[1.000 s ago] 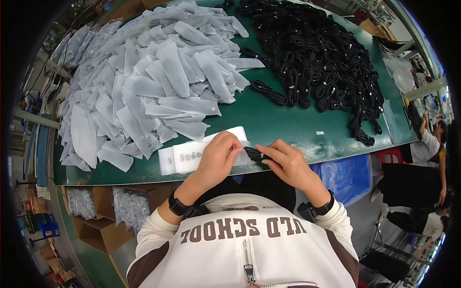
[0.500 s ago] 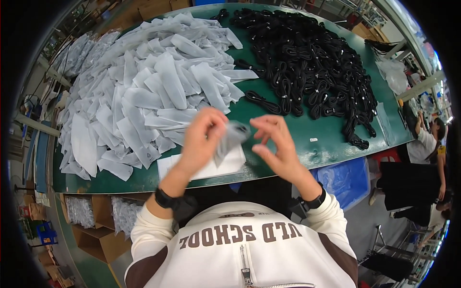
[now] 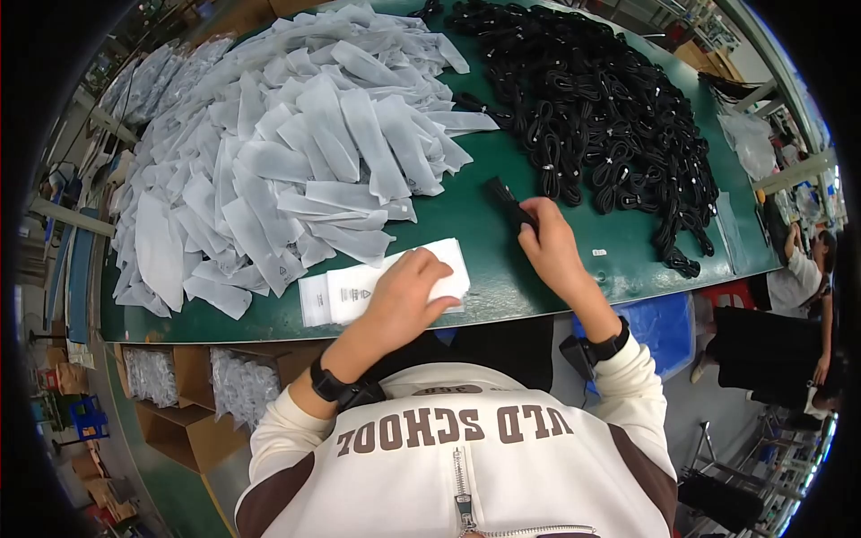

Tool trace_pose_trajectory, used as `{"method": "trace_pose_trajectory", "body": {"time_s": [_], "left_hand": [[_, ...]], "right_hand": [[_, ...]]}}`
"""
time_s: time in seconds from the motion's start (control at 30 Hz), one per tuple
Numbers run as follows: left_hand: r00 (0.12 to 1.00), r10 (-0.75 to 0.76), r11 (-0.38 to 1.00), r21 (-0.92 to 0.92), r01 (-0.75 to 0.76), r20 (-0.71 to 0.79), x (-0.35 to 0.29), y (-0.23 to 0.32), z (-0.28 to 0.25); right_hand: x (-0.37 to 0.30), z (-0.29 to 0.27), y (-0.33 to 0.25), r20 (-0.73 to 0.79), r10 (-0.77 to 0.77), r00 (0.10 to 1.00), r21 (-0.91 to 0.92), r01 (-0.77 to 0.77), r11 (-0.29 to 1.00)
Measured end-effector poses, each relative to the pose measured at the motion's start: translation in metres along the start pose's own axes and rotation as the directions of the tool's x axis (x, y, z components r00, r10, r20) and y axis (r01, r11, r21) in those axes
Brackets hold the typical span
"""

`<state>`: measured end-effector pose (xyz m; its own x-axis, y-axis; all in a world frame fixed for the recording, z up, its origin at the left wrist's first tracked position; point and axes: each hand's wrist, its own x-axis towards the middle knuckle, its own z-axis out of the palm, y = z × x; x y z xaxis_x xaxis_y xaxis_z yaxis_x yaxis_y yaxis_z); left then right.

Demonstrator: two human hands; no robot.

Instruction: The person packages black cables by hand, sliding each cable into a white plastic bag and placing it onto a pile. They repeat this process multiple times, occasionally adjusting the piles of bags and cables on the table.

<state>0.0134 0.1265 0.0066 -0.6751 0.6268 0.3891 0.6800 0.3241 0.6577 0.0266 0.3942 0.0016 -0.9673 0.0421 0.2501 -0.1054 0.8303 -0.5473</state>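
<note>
My right hand is closed around one end of a black coiled cable, held just above the green table at the near edge of a heap of similar black cables. On a stack of flat white plastic bags near the table's front edge rests my left hand. Its fingers lie over the bags with the thumb apart, and I see nothing gripped in it. Left of the cables spreads a big pile of frosted bags, which look filled.
The green table has a small white label on its right part. Below stand cardboard boxes with clear bags at the left and a blue bin at the right. Other people are at the far right.
My hands have moved apart. The blurred bag with something dark between them is gone from there. My left hand came down onto the bag stack; my right hand now has a black cable.
</note>
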Motion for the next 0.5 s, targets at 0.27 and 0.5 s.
{"method": "trace_pose_trajectory", "body": {"time_s": [0.27, 0.5], "left_hand": [[0.999, 0.007, 0.995, 0.104, -0.002, -0.049, -0.004, -0.002, 0.016], [0.947, -0.313, 0.916, -0.284, 0.282, -0.068, -0.005, 0.002, 0.014]], "right_hand": [[-0.06, -0.014, -0.031, 0.057, 0.125, 0.99, 0.469, -0.137, 0.872], [-0.076, -0.024, -0.045, -0.021, -0.12, 0.993, 0.299, 0.121, 0.947]]}}
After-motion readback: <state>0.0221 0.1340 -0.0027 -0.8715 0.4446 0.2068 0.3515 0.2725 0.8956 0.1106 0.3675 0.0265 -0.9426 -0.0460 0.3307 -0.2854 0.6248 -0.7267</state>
